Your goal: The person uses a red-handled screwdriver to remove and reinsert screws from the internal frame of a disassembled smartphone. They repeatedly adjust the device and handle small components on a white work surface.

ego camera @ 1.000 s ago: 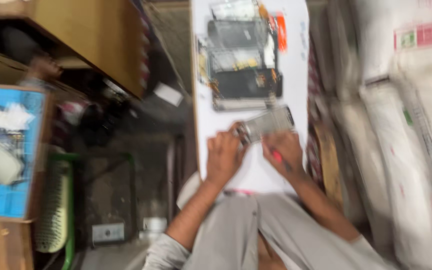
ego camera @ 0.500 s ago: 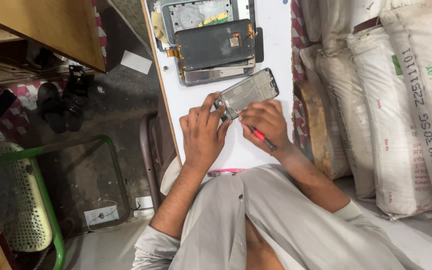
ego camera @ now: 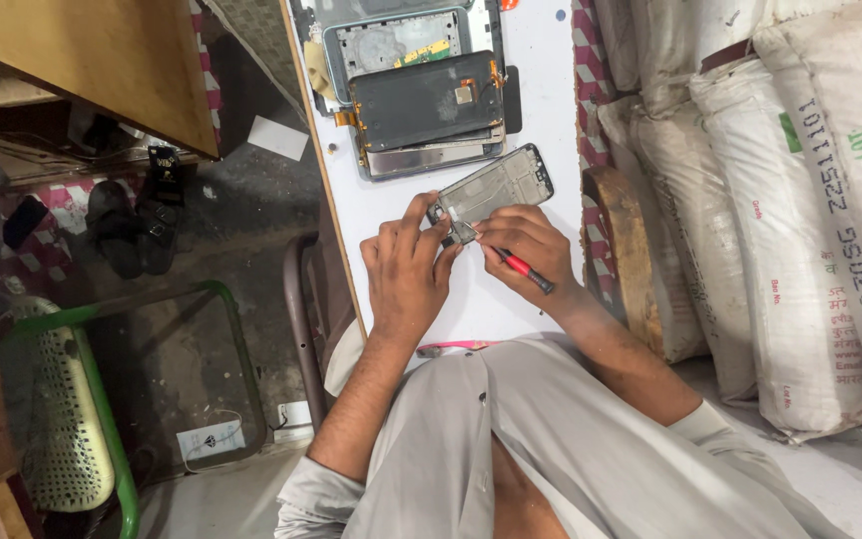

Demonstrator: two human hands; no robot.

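While the person sits bent over the white desk (ego camera: 551, 90), both hands meet on a dismantled phone frame (ego camera: 496, 188) that lies tilted near the desk's middle. The left hand (ego camera: 406, 269) has its fingers loosely curled, thumb and forefinger pinching the frame's lower corner at about 8 o'clock of the frame, the rest of the palm resting on the desk. The right hand (ego camera: 526, 245) is closed around a red-handled screwdriver (ego camera: 523, 268), gripped like a pen, its tip set against the frame's lower edge just beside the left fingertips; the handle points away toward 4 o'clock. At 12 o'clock from the frame, close by, lies a stack of opened phone parts (ego camera: 421, 95): a dark panel with orange flex strips over a grey housing. A pink strip-like tool (ego camera: 456, 347) rests at the desk's near edge, at 6 o'clock from the hands. Heavy white sacks (ego camera: 800, 200) stand at 3 o'clock, and dark sandals (ego camera: 137, 225) lie on the floor at 9 o'clock.
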